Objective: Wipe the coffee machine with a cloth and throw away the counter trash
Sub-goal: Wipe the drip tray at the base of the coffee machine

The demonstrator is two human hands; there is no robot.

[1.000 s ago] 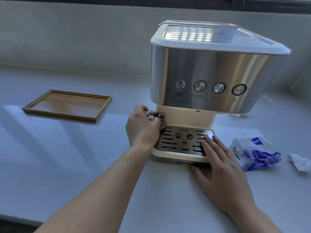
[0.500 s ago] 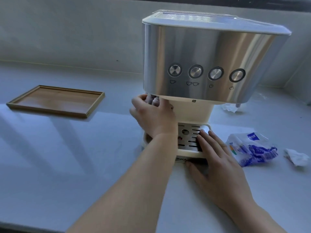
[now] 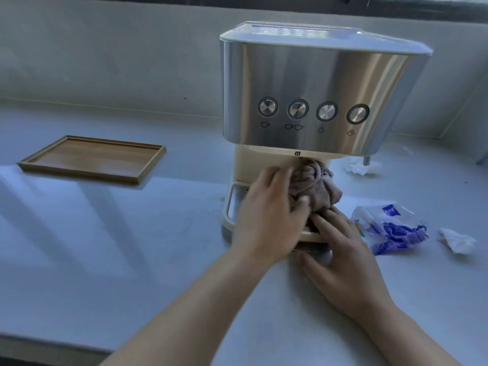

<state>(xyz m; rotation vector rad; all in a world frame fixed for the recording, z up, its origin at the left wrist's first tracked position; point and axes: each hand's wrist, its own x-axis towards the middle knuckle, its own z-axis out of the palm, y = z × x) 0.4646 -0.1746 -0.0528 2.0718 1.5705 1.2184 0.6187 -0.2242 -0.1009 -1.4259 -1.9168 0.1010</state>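
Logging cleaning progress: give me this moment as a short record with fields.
left hand: grips the bunched cloth against the coffee machine, below its steel head
right hand: flat on the machine's base front
trash: blue-white wrapper, crumpled tissue beside it, second tissue by the machine
other: wooden tray at left

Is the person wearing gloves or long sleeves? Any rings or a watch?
No gloves: the left hand and the right hand are bare. Both forearms are bare too, with no sleeve in view. No ring, watch or bracelet shows on either one.
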